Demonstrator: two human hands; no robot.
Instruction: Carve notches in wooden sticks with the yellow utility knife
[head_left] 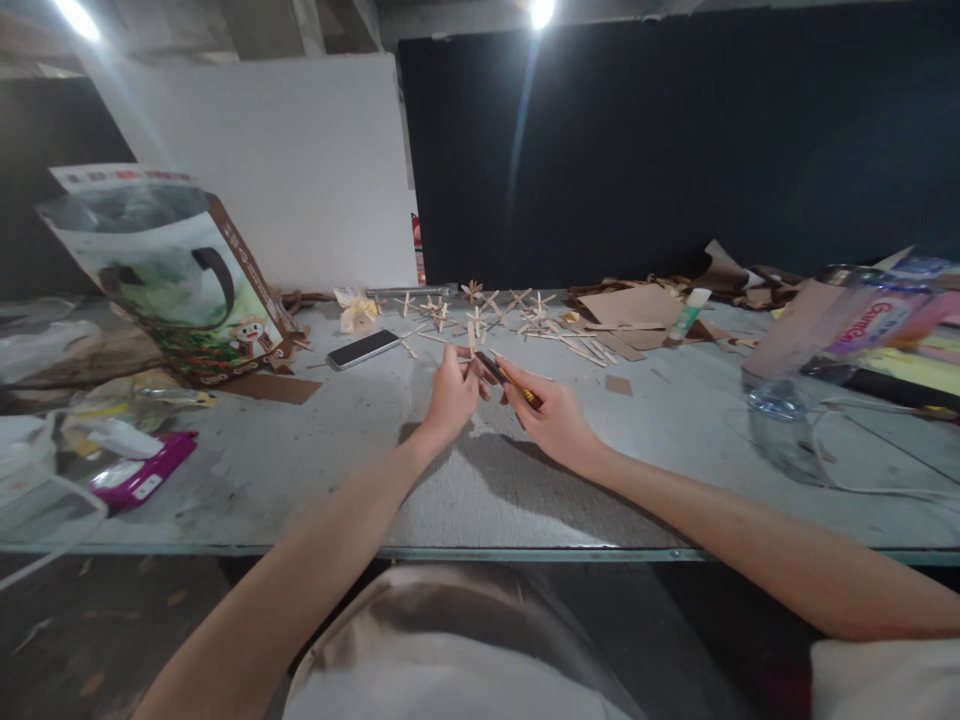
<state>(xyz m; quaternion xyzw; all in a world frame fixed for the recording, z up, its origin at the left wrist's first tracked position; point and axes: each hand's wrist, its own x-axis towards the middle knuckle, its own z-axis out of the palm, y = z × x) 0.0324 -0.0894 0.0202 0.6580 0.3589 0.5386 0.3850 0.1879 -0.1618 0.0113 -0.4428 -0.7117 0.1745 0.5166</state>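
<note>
Over the middle of the table, my left hand [452,390] pinches a thin wooden stick [472,338] that points upward from its fingertips. My right hand [556,412] is wrapped round a slim black and yellow utility knife [521,385]. The front end of the knife is close to the left fingers and the stick; whether it touches the wood cannot be made out. Just beyond both hands lie several small star-shaped pieces made of crossed sticks [517,298], with loose sticks [589,347] among them.
A phone [365,348] lies left of the hands, with a large printed bag [187,280] beyond it. A purple packet [146,472] is at far left. Cardboard [634,305], a glue stick [688,314] and a clear plastic bottle [814,345] stand right. The table edge [525,553] runs in front.
</note>
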